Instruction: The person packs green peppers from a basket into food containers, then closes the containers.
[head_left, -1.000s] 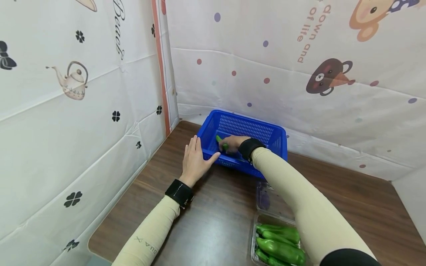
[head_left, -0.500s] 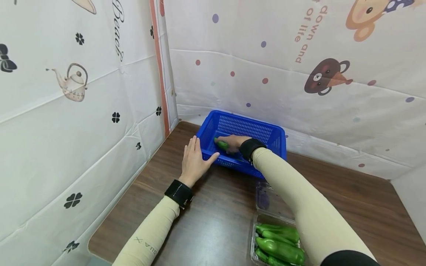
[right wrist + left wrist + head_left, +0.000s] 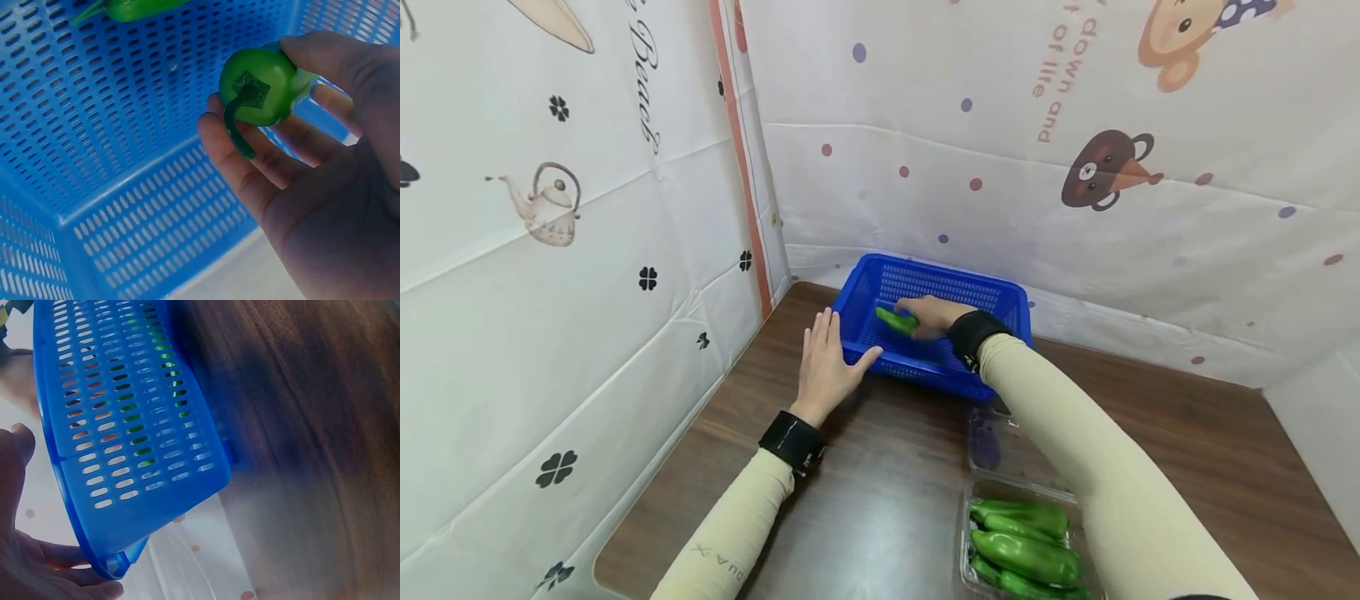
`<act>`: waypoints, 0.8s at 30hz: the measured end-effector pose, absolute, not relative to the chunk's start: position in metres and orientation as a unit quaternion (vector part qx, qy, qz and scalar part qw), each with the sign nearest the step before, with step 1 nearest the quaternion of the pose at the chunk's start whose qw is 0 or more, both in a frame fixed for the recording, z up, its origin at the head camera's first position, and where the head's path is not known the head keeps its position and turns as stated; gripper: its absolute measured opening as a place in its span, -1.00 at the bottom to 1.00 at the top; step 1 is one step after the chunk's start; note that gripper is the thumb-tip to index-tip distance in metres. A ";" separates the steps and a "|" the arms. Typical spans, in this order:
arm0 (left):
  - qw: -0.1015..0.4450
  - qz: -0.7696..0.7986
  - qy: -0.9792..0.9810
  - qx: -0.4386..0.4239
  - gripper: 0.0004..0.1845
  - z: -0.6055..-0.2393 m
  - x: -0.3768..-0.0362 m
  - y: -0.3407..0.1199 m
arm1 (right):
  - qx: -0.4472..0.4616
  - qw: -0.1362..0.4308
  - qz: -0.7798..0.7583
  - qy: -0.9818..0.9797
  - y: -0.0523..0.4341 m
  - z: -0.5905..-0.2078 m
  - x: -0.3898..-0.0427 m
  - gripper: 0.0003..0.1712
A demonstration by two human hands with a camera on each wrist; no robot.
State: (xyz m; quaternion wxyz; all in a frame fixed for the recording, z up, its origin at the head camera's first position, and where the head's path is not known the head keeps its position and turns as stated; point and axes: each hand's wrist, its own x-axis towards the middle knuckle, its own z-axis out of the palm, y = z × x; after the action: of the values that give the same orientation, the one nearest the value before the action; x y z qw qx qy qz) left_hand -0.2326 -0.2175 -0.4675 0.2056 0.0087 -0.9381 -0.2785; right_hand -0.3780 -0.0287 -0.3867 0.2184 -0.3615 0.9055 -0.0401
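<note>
Our right hand (image 3: 928, 315) curls its fingers (image 3: 250, 175) around a green pepper (image 3: 265, 87) and holds it low inside the blue basket (image 3: 1000, 293), where another pepper (image 3: 134, 7) lies on the slotted floor. Our left hand (image 3: 823, 367) rests flat with straight fingers against the basket's near left corner. The basket sits at the far end of the dark wooden table (image 3: 1187, 450); a clear tray (image 3: 966, 508) of peppers stands near our right sleeve (image 3: 1075, 450). White printed sheets (image 3: 587, 317) with clovers, dots and a teapot wall in the table.
</note>
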 end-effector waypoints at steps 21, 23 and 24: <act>0.223 -0.304 -0.916 -0.135 0.08 -0.456 -0.199 -0.183 | -0.417 0.150 -0.133 0.886 0.034 -0.353 -0.334 -0.38; 0.221 -0.306 -0.914 -0.148 0.07 -0.455 -0.196 -0.180 | -0.420 0.142 -0.145 0.885 0.042 -0.350 -0.327 -0.38; 0.218 -0.307 -0.914 -0.153 0.07 -0.455 -0.194 -0.178 | -0.421 0.138 -0.152 0.883 0.047 -0.349 -0.324 -0.38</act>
State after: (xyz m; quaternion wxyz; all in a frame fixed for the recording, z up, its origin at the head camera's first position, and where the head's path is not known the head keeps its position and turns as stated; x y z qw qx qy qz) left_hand -0.1940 -0.1779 -0.4547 0.2178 -0.1527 -0.9139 -0.3067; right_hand -0.3235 0.0469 -0.3488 0.1376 -0.4213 0.8835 -0.1520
